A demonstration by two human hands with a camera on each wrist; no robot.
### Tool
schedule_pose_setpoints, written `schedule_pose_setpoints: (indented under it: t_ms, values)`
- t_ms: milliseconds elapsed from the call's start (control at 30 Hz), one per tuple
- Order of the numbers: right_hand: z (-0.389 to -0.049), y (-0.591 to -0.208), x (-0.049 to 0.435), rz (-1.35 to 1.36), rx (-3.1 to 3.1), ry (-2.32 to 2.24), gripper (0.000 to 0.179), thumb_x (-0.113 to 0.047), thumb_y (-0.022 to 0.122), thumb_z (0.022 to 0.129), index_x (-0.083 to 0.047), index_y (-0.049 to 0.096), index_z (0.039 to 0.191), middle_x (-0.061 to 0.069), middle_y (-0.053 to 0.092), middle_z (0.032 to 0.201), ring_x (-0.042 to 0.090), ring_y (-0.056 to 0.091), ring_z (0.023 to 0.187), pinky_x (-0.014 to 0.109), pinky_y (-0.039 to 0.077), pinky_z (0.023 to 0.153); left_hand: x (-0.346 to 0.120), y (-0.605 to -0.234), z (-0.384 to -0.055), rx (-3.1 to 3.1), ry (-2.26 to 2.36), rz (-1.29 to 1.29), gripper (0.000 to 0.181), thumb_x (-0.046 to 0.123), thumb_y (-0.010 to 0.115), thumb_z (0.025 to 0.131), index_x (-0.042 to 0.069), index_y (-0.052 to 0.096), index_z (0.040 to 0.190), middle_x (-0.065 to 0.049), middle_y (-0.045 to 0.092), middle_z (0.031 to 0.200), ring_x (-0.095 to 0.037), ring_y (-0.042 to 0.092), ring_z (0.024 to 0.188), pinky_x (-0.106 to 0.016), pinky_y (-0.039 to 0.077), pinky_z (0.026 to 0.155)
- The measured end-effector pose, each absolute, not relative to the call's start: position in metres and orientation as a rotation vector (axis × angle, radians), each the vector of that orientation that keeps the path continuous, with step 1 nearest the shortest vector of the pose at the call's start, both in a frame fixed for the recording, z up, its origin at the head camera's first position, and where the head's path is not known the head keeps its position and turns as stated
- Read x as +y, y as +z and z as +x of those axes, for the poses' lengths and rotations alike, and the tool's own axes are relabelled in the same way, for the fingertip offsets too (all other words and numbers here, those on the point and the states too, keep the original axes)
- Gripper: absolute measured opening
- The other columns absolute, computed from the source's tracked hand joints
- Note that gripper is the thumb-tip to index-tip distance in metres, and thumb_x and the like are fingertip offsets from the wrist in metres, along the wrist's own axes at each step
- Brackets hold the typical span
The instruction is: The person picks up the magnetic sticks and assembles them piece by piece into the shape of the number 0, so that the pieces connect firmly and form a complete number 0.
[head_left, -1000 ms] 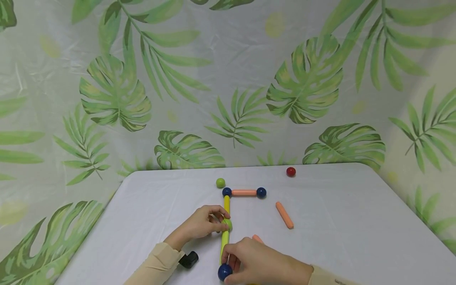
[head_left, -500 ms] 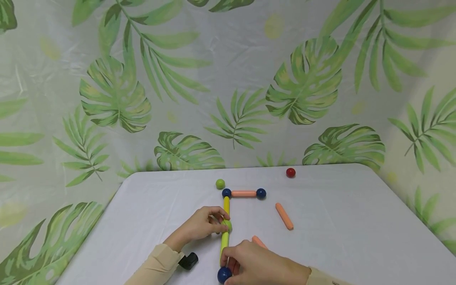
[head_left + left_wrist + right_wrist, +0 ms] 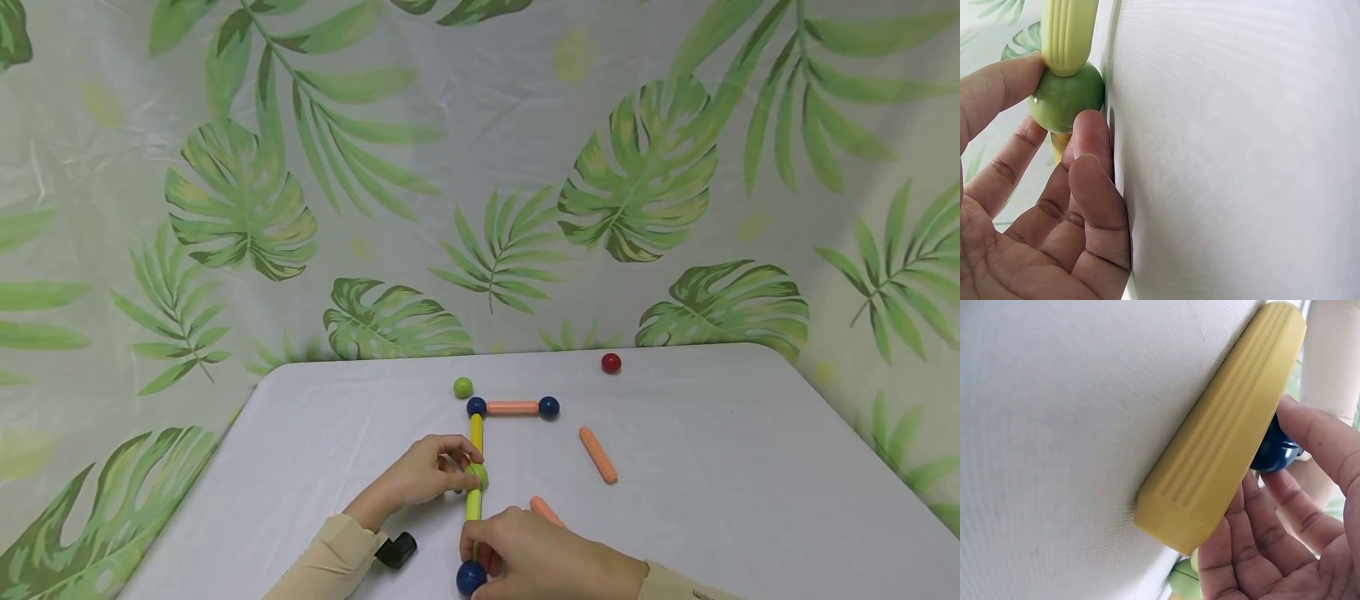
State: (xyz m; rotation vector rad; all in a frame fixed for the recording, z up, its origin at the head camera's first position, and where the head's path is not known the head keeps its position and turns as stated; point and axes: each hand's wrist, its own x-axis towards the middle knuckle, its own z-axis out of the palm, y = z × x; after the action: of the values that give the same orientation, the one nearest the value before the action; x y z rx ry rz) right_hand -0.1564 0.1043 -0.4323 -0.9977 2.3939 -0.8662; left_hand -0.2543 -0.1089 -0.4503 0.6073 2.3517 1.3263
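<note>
Magnetic-style rods and balls form an L-shaped chain on the table. My left hand (image 3: 427, 472) pinches the green ball (image 3: 477, 476) in the middle of the chain, between a yellow rod (image 3: 477, 433) and a yellow-green rod (image 3: 473, 505). At the near end, my right hand (image 3: 540, 554) grips a dark blue ball (image 3: 470, 579) between thumb and fingers, right at the end of the yellow-green rod. Another yellow rod (image 3: 1222, 431) lies on the table beside the right hand in the right wrist view, partly covering the blue ball (image 3: 1275, 453).
Beyond the hands, an orange rod (image 3: 512, 407) joins two dark blue balls (image 3: 476, 407). A loose green ball (image 3: 463, 387) and a red ball (image 3: 611, 362) lie farther back. Two loose orange rods (image 3: 597, 455) rest to the right, one partly behind the right hand.
My right hand and the near blue ball have shifted very slightly toward me and left. The left hand stays at the green ball.
</note>
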Motion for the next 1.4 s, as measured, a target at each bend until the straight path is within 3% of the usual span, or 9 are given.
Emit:
schedule_pose_setpoints:
  t_ms: [867,1167,1400]
  values:
    - [-0.153,-0.429,0.109,-0.954,2.387,-0.890,0.017,-0.026,0.084,0.095,-0.026,0.070,0.105,-0.021,0.064,0.084,-0.006,0.060,0.076,0.016,0.053,0.072,-0.108,-0.451,-0.252,2.361,1.331,0.621,0.020,0.019,0.085,0.094,0.013,0.077,0.111,-0.002,0.067,0.097,-0.014,0.060,0.072,-0.024,0.050,0.064]
    - [-0.157,-0.421,0.124,-0.895,2.426,-0.866,0.018,-0.023,0.087,0.092,-0.026,0.072,0.101,-0.019,0.064,0.084,-0.004,0.058,0.077,0.016,0.051,0.073,-0.109,-0.450,-0.252,2.400,1.292,0.620,0.038,0.024,0.085,0.094,0.015,0.068,0.127,-0.003,0.068,0.102,-0.014,0.064,0.073,-0.028,0.052,0.061]
    - [-0.159,-0.413,0.142,-0.842,2.433,-0.869,0.016,-0.024,0.086,0.093,-0.024,0.073,0.101,-0.019,0.064,0.083,-0.001,0.058,0.078,0.017,0.052,0.075,-0.111,-0.443,-0.247,2.494,1.204,0.660,0.039,0.027,0.085,0.094,0.017,0.067,0.127,-0.002,0.070,0.104,-0.013,0.067,0.077,-0.028,0.054,0.063]
